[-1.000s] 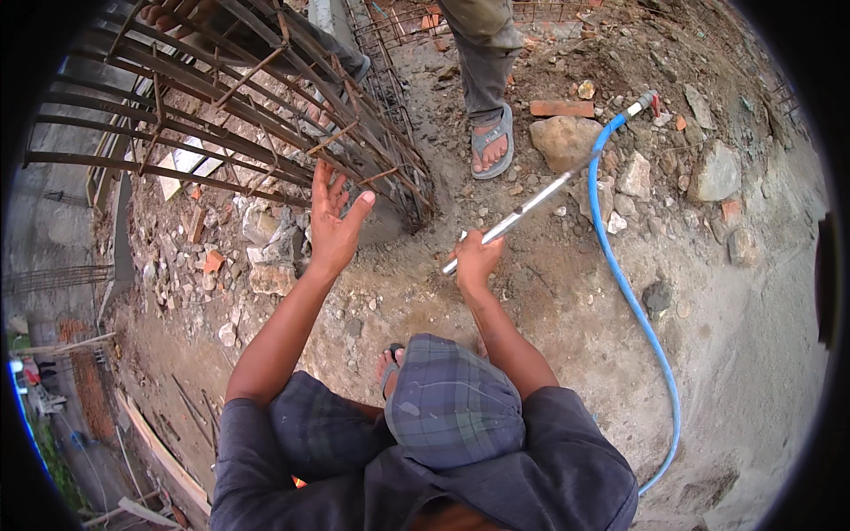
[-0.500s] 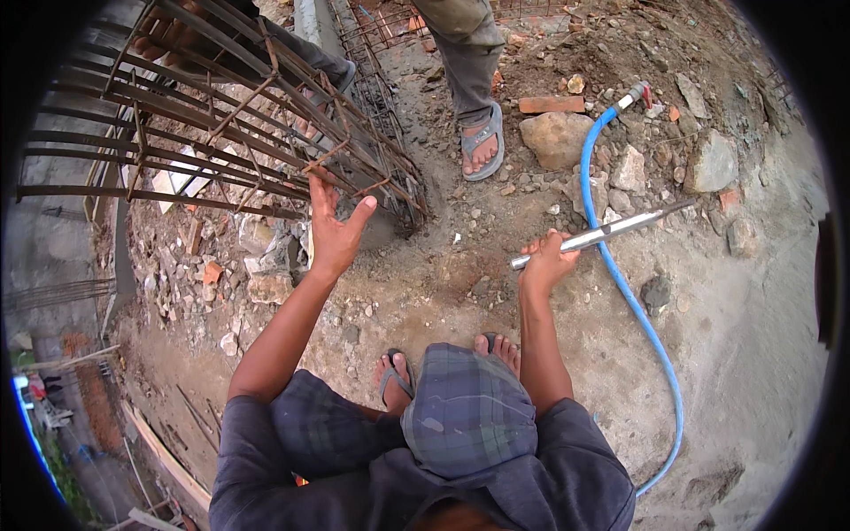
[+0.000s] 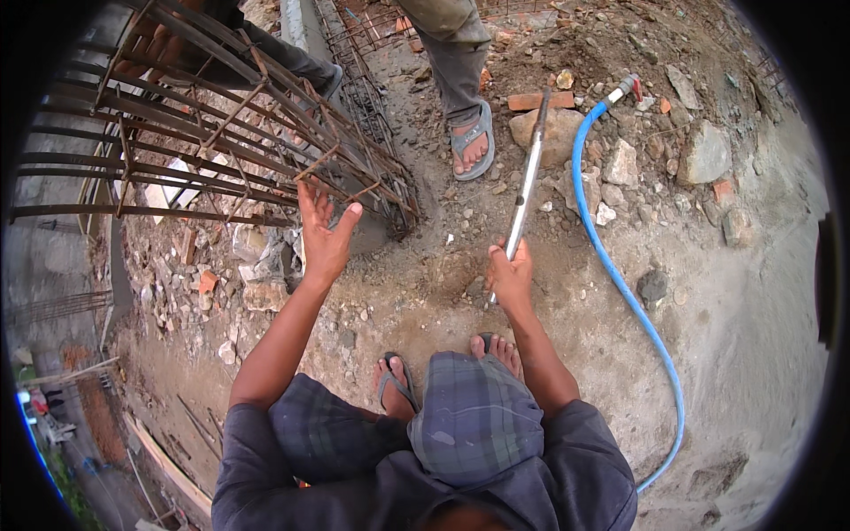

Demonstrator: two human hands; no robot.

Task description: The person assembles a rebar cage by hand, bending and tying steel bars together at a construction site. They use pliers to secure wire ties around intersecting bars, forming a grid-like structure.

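My right hand [image 3: 511, 274] is closed around one end of a silvery metal bar [image 3: 530, 173] with a dark, narrower far end. The bar slants up and away from me, its far end over a red brick [image 3: 540, 101]. My left hand [image 3: 326, 232] is raised with fingers apart and holds nothing. Its fingertips are beside the lower bars of a rusty rebar cage [image 3: 239, 119], made of long bars with square ties. Whether they touch the steel I cannot tell.
Another person's sandalled foot [image 3: 472, 142] stands beyond the cage's end. A blue hose [image 3: 611, 252] with a red-handled valve curves along my right. Stones, a large rock [image 3: 567, 137] and brick pieces lie on the dirt. Wet-looking grey ground [image 3: 761, 327] lies at far right.
My right hand has moved left and turned the metal bar from pointing right across the hose to pointing away from me. The left hand stays open by the cage.
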